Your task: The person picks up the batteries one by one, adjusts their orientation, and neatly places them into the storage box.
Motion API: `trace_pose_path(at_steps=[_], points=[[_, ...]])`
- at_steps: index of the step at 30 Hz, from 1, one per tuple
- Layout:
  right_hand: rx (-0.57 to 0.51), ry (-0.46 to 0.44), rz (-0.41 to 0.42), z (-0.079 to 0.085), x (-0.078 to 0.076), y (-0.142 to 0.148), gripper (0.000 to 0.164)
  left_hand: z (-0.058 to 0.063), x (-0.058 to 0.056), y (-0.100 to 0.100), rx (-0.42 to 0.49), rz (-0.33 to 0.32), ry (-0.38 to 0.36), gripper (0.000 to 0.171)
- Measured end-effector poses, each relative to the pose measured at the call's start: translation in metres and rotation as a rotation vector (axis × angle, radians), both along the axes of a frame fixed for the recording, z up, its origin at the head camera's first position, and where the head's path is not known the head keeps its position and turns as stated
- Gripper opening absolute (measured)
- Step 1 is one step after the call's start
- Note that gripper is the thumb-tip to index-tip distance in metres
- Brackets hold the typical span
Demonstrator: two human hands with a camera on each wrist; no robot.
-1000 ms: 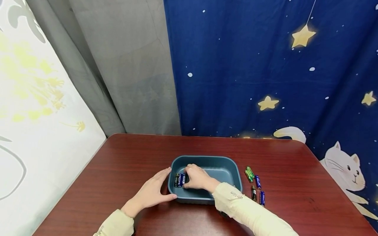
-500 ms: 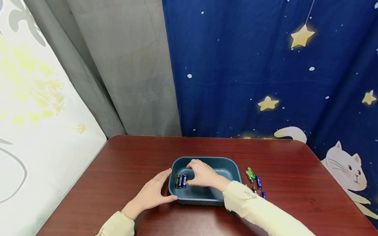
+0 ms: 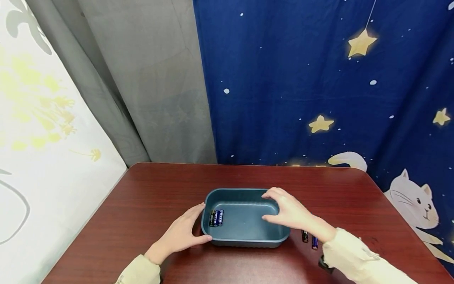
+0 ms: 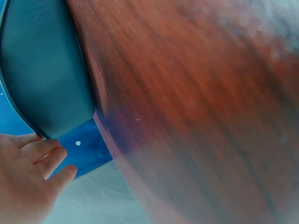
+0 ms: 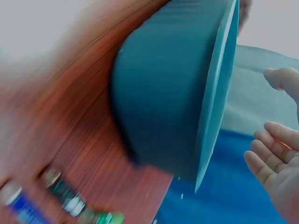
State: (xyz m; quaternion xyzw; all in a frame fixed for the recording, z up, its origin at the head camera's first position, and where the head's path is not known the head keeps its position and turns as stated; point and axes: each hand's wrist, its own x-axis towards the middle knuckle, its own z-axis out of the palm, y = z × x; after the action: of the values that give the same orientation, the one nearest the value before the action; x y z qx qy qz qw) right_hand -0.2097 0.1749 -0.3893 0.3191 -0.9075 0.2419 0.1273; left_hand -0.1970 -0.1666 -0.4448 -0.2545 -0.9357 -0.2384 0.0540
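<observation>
A person sits or stands at a reddish-brown table, both hands at a blue-green tray. The left hand rests against the tray's left end, fingers extended and thumb spread to the near corner, grasping nothing; the contact appears meant to steady the tray rather than lift it. The right hand is above the tray's right end, fingers curved, thumb well apart and nothing between them, its grip released; the height and spread probably serve to clear the wall and leave room for a small cylinder. Three batteries lie on the tray floor close to its left wall, side by side and lengthwise from near to far, an order that seems chosen to keep the row neat and the rest of the floor free. Beyond the tray's right end, on the table, lie a black battery and a blue battery, and the right wrist view adds part of a green battery, likely set there for easy reach. Of the three inside the tray, the leftmost is dark and the other two are deep blue with pale markings too small to read; whether their sides touch is impossible to tell.
</observation>
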Motion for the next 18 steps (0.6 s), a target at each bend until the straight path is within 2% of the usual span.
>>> trace_pose_path(at_steps=[3, 10, 18], points=[[-0.013, 0.036, -0.027, -0.001, 0.006, 0.023, 0.049, -0.001, 0.0, 0.0, 0.004, -0.001, 0.004, 0.09], [-0.039, 0.042, -0.113, -0.015, 0.015, 0.069, 0.048, -0.002, -0.001, 0.001, 0.002, 0.004, 0.019, 0.09], [-0.038, 0.04, -0.171, -0.031, 0.029, 0.101, 0.047, -0.001, -0.001, 0.0, -0.007, 0.003, 0.006, 0.09]])
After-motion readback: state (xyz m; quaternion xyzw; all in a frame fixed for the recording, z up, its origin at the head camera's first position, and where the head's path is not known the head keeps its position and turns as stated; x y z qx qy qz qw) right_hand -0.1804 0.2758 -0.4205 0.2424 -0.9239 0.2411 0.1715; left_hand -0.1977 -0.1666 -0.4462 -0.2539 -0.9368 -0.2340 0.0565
